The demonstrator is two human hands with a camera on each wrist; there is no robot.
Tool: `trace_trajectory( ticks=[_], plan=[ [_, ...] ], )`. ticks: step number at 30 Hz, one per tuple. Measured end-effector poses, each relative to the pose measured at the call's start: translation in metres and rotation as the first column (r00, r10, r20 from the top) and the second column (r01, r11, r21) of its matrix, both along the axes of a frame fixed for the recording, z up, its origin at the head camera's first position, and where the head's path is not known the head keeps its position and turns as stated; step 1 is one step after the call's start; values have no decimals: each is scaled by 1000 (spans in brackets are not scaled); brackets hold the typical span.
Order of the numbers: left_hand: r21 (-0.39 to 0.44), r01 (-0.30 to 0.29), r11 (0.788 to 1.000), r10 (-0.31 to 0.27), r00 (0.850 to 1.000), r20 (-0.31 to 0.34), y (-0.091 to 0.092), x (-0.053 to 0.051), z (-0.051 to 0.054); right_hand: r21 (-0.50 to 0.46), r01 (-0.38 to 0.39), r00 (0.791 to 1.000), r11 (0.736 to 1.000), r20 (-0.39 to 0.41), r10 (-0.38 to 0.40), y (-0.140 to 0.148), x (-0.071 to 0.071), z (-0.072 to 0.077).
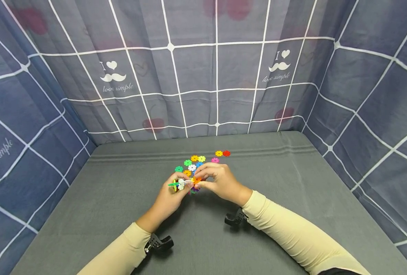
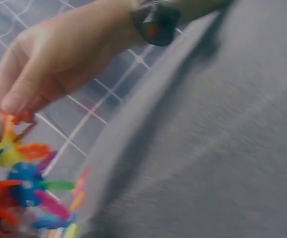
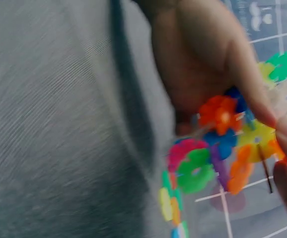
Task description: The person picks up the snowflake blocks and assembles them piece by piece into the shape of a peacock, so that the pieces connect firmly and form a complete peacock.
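My left hand (image 1: 169,195) grips a cluster of joined plastic flower discs (image 2: 27,183), with blue, yellow, orange, green, pink and purple pieces standing at various angles. White and green discs stick out on its left side in the head view. From the right, my right hand (image 1: 225,183) pinches an orange flower disc (image 2: 22,118) between thumb and fingers, right against a yellow disc (image 3: 256,141) of the cluster. Whether the orange disc is slotted into the yellow one I cannot tell. The hands hide part of the cluster in the head view.
Loose flower discs lie just beyond the hands on the grey cloth (image 1: 121,214), among them a green one (image 1: 178,169) and a white one (image 1: 192,167). Farther right lie a yellow-orange disc (image 1: 218,153) and a red disc (image 1: 226,153). Checked curtains (image 1: 196,72) surround the surface.
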State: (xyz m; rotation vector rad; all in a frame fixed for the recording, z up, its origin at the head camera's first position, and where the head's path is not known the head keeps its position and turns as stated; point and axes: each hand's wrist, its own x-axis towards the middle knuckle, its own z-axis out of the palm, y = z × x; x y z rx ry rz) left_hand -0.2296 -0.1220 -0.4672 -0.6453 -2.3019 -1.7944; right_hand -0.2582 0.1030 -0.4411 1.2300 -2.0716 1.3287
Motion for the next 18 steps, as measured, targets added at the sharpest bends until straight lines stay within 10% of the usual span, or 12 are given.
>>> trace_trajectory(
  ticks=[3,11,18],
  plan=[
    [32,53,998,-57,989,140,-2,-1,8,0,-60,978,998,199,59,4,1,9],
    [42,55,998,-64,958,280,1,5,23,-117,-233,793,965,552,258,15,2,27],
    [9,27,1000,-28,953,302,8,11,27,-74,-241,763,968,602,236,19,0,29]
  ],
)
